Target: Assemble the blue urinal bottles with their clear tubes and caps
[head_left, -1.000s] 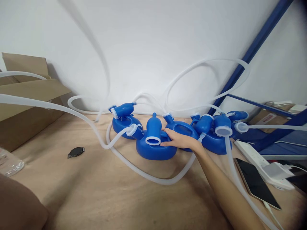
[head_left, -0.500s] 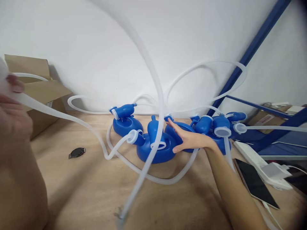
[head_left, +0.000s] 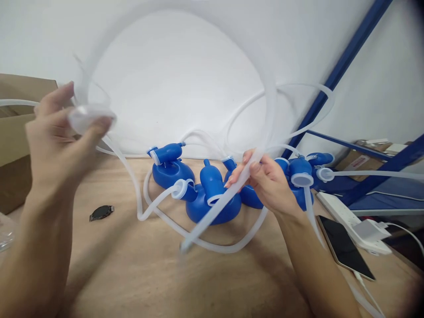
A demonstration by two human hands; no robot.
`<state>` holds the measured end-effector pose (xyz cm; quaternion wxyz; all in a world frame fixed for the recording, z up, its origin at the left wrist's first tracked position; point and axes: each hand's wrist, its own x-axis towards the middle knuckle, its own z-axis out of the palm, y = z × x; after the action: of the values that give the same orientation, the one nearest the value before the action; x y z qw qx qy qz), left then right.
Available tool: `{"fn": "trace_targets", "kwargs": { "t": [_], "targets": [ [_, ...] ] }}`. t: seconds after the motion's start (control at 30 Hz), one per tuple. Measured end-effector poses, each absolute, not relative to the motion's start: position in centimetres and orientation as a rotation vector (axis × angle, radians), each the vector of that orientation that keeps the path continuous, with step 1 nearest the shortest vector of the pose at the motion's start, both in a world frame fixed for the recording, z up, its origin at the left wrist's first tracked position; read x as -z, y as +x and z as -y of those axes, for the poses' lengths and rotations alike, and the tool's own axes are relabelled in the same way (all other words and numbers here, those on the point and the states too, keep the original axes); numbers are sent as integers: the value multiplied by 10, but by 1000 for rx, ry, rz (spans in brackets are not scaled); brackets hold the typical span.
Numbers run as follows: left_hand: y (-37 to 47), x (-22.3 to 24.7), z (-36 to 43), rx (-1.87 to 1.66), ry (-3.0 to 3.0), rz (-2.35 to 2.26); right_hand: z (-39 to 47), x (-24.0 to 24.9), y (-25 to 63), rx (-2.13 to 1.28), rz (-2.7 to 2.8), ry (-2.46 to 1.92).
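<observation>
At the left, raised above the table, my left hand [head_left: 62,137] pinches a whitish translucent cap [head_left: 91,118], blurred by motion, with a tube rising from it. That white tube [head_left: 270,95] arches across the wall and down to my right hand [head_left: 265,179], whose fingers and thumb close round it. The tube's free end [head_left: 185,245] points down toward the table front. Behind it stand several blue bottles; one [head_left: 215,212] is at the middle with a blue spouted piece [head_left: 211,181] on top, another [head_left: 172,174] further left.
A black watch [head_left: 101,213] lies on the wooden table [head_left: 139,274]. An open cardboard box [head_left: 16,145] is at the left. On the right are a tablet [head_left: 346,247], a power strip [head_left: 344,216] with a white charger, and a blue metal frame [head_left: 344,64].
My right hand has closed on the tube, which it was beside before. My left hand has come in from the left edge with the cap, and the tube now arches wider.
</observation>
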<state>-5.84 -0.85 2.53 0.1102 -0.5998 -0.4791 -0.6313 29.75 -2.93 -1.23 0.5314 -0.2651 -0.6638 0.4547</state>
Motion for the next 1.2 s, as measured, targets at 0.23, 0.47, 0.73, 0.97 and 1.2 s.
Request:
{"fn": "trace_targets", "kwargs": {
  "t": [0.23,0.47,0.73,0.97,1.2],
  "targets": [
    [-49,-22,25,1238,-2437,922,10,-9,301,-847,1111,-688],
    [-1,4,17,1417,-2750,1379,-56,-5,306,-767,845,-617],
    [49,13,-21,1529,-3366,1859,-90,10,293,-951,754,-524],
    [48,13,-42,1574,-3418,1674,-88,23,288,-1019,1058,-685],
    [68,31,-76,1962,-2831,2045,-52,62,288,-1112,1773,-1138]
  ]
}}
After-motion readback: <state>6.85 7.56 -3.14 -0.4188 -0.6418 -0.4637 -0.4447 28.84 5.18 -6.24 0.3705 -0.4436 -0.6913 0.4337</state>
